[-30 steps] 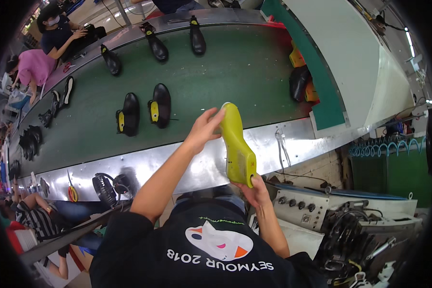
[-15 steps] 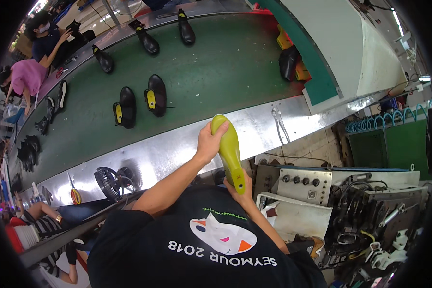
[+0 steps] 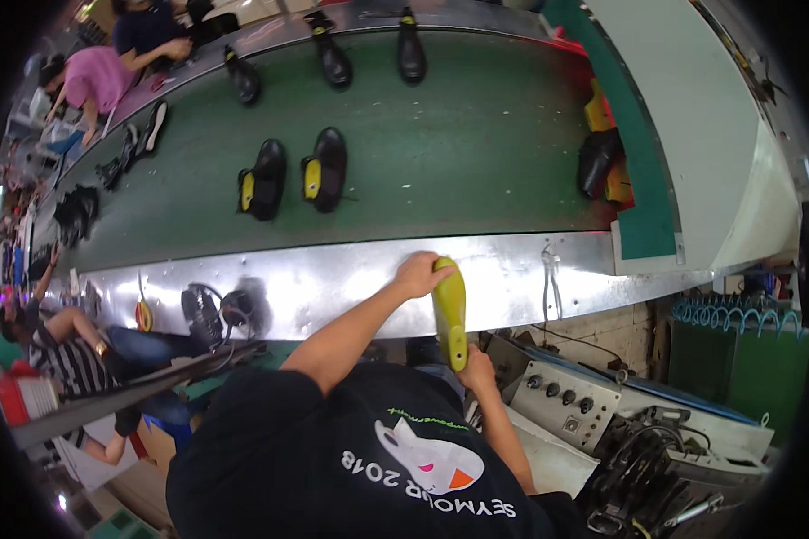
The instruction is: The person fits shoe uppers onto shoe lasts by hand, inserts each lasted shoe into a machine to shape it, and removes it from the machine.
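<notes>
Lowered since earlier toward the metal conveyor edge (image 3: pixel 333 287): yellow shoe last (image 3: pixel 449 310), left hand (image 3: pixel 416 274) fingers gripping top, right hand (image 3: pixel 476 368) fingers gripping bottom.

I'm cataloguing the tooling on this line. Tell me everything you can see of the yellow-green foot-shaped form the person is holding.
The yellow-green shoe last is a smooth, glossy form that looks like hard plastic, narrow and elongated, with a rounded upper end and a tapered lower end. It is held roughly upright in front of the shiny metal edge of the conveyor. The left hand grips its upper end; the right hand holds its lower end. It carries no shoe upper.
</notes>
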`<state>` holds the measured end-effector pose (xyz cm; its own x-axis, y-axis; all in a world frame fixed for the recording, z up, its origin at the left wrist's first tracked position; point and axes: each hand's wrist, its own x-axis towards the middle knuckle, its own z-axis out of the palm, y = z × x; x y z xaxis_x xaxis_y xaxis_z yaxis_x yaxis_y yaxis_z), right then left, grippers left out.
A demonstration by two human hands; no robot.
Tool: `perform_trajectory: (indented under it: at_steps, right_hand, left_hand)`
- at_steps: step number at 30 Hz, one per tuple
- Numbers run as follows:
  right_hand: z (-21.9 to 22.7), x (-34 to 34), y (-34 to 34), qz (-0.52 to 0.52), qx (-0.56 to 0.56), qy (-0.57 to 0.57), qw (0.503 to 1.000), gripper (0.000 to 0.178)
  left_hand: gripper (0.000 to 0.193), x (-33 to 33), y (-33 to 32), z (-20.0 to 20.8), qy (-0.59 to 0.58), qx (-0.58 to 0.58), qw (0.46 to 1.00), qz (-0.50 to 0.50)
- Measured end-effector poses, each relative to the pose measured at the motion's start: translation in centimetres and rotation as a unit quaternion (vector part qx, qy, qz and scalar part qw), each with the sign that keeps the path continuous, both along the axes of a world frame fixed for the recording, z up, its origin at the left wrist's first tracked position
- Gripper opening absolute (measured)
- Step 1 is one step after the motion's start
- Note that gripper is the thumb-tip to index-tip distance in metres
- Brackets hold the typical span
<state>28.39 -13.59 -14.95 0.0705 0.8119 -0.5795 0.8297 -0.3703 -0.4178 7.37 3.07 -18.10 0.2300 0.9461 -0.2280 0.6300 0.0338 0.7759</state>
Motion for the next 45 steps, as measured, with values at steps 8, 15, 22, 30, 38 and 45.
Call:
perform_trajectory:
  at_steps: [8,15,22,30,38,45]
  right_hand:
    - [0.3,15.5,23.5,-0.179,0.268,-0.033,0.946,0.042]
    - [-1.1,19.2,40.0,-0.006,0.301,-0.384,0.873,0.040]
    - [2.0,17.1,42.0,0.143,0.346,-0.365,0.852,0.035]
    - [12.7,4.0,26.0,-0.175,0.324,0.306,0.878,0.032]
    - [14.0,0.5,8.4,-0.355,0.218,0.436,0.798,0.053]
    - [13.9,-12.0,-2.8,-0.471,0.074,0.713,0.514,0.059]
  left_hand:
    - [0.042,-1.3,-2.7,2.0,-0.040,0.044,0.994,0.090]
    - [0.048,-1.0,-3.2,3.3,-0.065,0.041,0.989,0.127]
    - [0.049,-0.8,-2.8,4.0,-0.070,0.005,0.984,0.162]
    - [0.049,5.7,5.6,17.3,0.029,0.384,0.923,0.020]
    - [0.027,-4.8,-0.5,31.0,-0.202,0.145,0.968,-0.031]
    - [0.037,-8.6,-5.2,24.9,-0.519,-0.151,0.841,-0.022]
